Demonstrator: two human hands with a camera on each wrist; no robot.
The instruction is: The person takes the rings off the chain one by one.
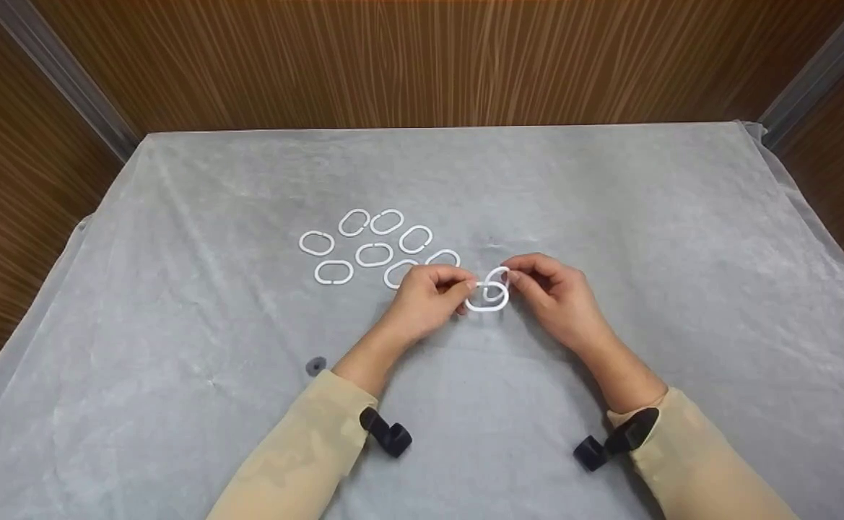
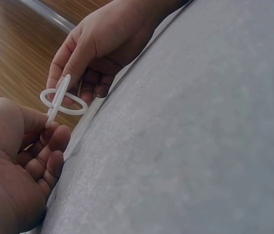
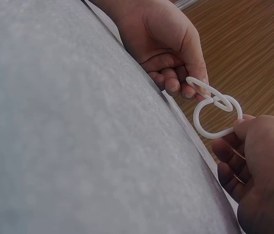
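Between finger and thumb, my left hand [image 1: 425, 300] pinches a white oval split ring [image 1: 486, 309] by its left end. My right hand [image 1: 562, 300] pinches a second white oval split ring [image 1: 496, 271], held more upright. The two rings cross and hang linked through each other. From the right wrist view, the right-hand ring [image 3: 207, 135] has its narrow gap near where the left-hand ring [image 3: 205, 87] passes. The left wrist view has the left-hand ring [image 2: 59, 95] nearly edge-on, threaded through the other ring [image 2: 76, 112]. Both hands are raised over the cloth.
Several loose white oval rings [image 1: 334, 282] lie on the grey cloth [image 1: 645, 217] beyond and left of my left hand, which partly covers one. A small dark disc-like spot [image 1: 315, 366] shows beside the left forearm. Wood-grain panels [image 1: 422, 65] border the table at the back and sides.
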